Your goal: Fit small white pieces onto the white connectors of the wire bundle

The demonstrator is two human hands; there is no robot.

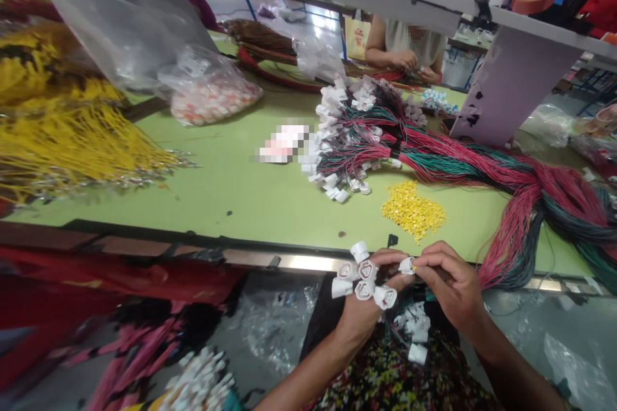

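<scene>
Just in front of the table edge, my left hand is closed around several white plug connectors, whose open ends fan out over the back of the hand. One more white connector sits at the tips of its thumb and index finger. My right hand pinches at that connector's end, where a bit of yellow shows between the fingertips. A pile of small yellow plastic pieces lies on the table beyond. More white connectors on thin wires hang below, over my lap.
A thick wire bundle with white connectors crosses the green table. Yellow wires and a bag of orange-white parts are at left. A purple upright panel stands at right. Another person works opposite.
</scene>
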